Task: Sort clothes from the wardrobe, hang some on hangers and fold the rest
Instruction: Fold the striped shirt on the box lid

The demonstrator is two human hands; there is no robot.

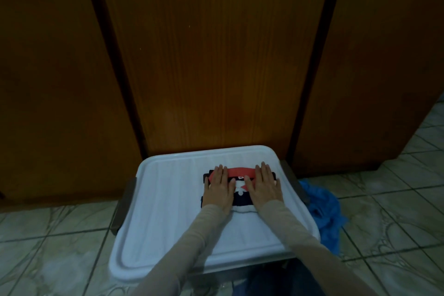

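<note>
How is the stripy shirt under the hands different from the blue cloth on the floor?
The stripy shirt is folded flat into a neat block; the blue cloth lies crumpled in a heap. The shirt sits on the white lid; the cloth is on the tiled floor beside it. The shirt is red, white and dark; the cloth is plain blue. The left hand and right hand press the shirt; nothing touches the cloth. Both are fabric.

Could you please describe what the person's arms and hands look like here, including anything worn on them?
Both arms wear long, close-fitting beige sleeves of thin fabric, ending at the wrists. The left hand and right hand are bare; no gloves, rings, watch or bracelets show in this dim view.
</note>
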